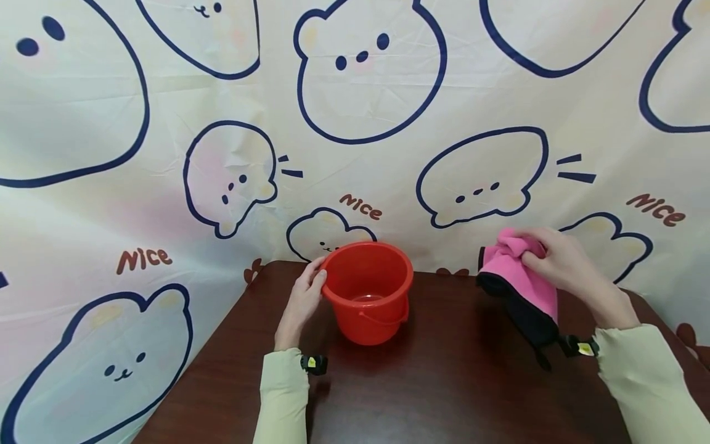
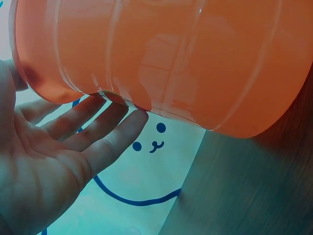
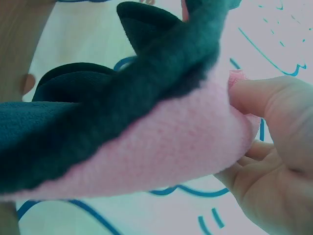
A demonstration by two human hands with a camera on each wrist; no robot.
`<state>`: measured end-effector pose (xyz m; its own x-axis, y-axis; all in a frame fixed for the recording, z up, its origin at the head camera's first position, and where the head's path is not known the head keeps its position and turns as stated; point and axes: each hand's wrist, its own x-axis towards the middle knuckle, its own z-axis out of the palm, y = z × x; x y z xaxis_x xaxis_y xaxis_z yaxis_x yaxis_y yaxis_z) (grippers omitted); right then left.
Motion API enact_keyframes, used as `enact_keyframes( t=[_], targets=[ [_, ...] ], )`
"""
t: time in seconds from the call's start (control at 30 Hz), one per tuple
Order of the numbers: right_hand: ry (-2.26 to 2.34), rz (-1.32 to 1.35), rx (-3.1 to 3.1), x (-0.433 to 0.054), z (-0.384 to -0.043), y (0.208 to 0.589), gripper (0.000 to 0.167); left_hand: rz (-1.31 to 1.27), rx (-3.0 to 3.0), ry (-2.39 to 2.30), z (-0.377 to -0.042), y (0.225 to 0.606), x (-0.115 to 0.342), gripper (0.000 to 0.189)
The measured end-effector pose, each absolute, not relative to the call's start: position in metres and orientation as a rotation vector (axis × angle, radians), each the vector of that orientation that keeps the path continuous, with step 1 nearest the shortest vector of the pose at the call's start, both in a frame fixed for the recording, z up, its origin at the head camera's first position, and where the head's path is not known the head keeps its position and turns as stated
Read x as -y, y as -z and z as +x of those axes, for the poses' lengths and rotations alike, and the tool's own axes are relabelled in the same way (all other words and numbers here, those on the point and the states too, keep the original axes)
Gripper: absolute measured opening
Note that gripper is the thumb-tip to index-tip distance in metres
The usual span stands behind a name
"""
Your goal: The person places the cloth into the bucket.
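Note:
A red plastic bucket with its mouth up is at the middle of the dark table, its handle hanging down on the near side. My left hand holds it by the left side of the rim. In the left wrist view, the fingers reach along the bucket's outer wall. On the right, my right hand pinches a soft pink cloth item with black edging, held above the table. Black flaps show on its far side in the right wrist view; its exact kind is unclear.
The dark brown tabletop extends around the bucket and towards me. Behind it and at the sides hangs a pale cloth backdrop with cartoon outlines and the word "Nice". Dark bands are on both wrists.

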<state>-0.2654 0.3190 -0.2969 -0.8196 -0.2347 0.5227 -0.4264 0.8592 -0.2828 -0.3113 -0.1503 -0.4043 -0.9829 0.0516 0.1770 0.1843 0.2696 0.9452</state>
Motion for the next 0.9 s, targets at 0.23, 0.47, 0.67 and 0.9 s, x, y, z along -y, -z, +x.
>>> enact_keyframes(
  t=[0.23, 0.47, 0.67, 0.9],
  targets=[
    [-0.571, 0.52, 2.507, -0.299, -0.266, 0.276, 0.04, -0.226, 2.408, 1.824, -0.313, 0.405, 0.15, 0.043],
    [-0.758, 0.564, 2.447, -0.278, -0.268, 0.26, 0.039, -0.206, 2.418, 1.842, -0.313, 0.405, 0.151, 0.042],
    [-0.804, 0.592, 2.361, -0.258, -0.269, 0.248, 0.038, -0.185, 2.454, 1.876, -0.31, 0.396, 0.15, 0.044],
    [-0.839, 0.697, 2.18, -0.23, -0.277, 0.241, 0.027, -0.171, 2.458, 1.891, -0.307, 0.391, 0.149, 0.044]
  ],
)
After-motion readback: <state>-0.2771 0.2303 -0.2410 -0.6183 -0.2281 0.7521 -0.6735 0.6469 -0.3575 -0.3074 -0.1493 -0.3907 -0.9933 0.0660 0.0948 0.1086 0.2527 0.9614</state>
